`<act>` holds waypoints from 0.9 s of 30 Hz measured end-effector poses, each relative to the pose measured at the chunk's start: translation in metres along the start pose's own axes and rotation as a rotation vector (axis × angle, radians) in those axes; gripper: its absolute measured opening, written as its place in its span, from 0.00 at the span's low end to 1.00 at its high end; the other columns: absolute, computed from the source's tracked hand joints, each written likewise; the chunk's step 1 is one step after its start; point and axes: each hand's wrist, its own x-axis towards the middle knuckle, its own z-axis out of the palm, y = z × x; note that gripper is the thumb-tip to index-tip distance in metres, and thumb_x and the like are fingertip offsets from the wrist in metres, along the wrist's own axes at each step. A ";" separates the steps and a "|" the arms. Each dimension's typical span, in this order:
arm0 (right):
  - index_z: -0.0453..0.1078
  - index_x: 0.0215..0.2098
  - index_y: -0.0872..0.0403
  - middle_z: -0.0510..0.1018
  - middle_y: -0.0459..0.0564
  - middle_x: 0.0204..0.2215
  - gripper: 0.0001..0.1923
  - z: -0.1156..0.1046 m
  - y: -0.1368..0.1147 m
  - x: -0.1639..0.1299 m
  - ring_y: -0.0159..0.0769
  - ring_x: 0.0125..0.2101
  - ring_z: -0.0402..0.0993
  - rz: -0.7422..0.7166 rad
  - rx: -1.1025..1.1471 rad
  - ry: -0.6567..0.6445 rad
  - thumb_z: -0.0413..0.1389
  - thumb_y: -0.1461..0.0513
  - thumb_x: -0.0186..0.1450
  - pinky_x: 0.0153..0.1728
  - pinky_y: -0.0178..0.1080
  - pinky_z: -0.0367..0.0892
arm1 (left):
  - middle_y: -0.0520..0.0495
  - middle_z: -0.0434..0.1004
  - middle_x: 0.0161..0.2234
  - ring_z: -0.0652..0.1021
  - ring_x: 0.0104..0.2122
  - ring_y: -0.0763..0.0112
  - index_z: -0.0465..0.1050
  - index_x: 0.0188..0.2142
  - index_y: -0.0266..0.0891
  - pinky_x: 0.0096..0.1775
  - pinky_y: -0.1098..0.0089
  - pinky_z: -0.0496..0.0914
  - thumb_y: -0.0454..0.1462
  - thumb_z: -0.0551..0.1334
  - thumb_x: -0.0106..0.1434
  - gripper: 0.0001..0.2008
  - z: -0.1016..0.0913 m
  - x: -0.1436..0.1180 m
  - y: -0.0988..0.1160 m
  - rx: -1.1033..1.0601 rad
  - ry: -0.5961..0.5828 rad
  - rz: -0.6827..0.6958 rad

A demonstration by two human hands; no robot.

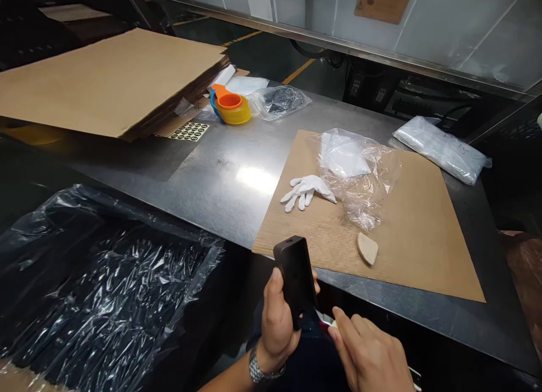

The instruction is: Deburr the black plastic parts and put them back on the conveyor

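My left hand, with a metal watch on the wrist, is closed around a black rectangular plastic part, hollow like a small open case, in front of the table's edge. In my right hand is a small knife with a short metal blade and some red at the handle; the fingers hide most of the handle. Its blade points at the lower right edge of the black part; whether it touches I cannot tell. Beyond the hands, a white glove and a beige wedge-shaped piece lie on a cardboard sheet.
Clear plastic wrap is crumpled on the cardboard. On the metal table are a tape dispenser, round stickers, stacked cardboard and a plastic-wrapped pack. A bin lined with dark plastic stands at left.
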 end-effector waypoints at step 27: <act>0.59 0.27 0.52 0.65 0.39 0.12 0.16 0.005 -0.002 0.001 0.28 0.11 0.62 -0.002 -0.058 -0.068 0.38 0.61 0.70 0.17 0.35 0.42 | 0.43 0.76 0.26 0.73 0.23 0.70 0.72 0.30 0.32 0.27 0.70 0.67 0.52 0.51 0.61 0.24 0.002 0.008 0.003 0.169 0.028 -0.103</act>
